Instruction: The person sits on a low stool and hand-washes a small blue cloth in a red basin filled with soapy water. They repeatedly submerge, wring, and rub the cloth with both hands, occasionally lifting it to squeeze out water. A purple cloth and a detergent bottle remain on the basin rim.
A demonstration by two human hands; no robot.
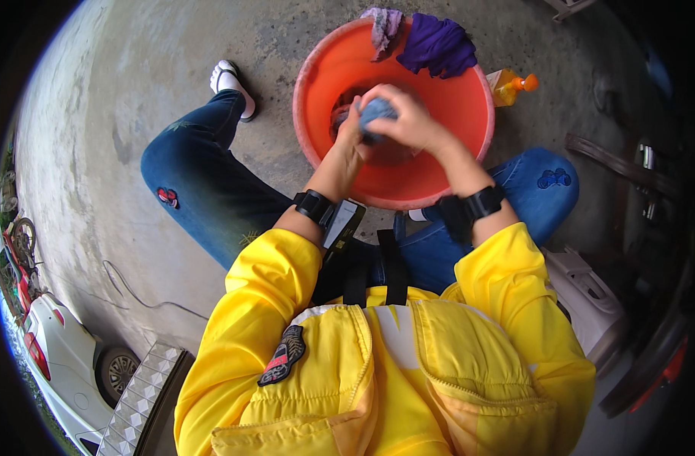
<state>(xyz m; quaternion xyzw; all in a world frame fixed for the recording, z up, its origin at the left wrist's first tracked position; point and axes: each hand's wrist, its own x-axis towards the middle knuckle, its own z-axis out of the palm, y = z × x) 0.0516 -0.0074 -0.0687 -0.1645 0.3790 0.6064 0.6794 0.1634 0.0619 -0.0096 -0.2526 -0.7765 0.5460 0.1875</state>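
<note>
Over a large orange plastic tub (319, 74), both of my hands grip one bunched blue-grey cloth (377, 117). My left hand (350, 134) presses against its left side, partly hidden behind it. Around its right side curl the fingers of my right hand (407, 114). Darker wet cloth (340, 114) lies low in the tub, mostly covered by my hands. A purple cloth (437, 45) and a pale lilac cloth (385, 29) hang over the far rim, side by side. The hands are slightly blurred.
A yellow bottle (504, 87) with an orange pump stands right of the tub on the concrete floor (273, 137). My bent knees flank the tub. A cable (148, 302) lies at left, a white car (68, 347) stands at lower left, and a grey plastic object (584, 290) is at right.
</note>
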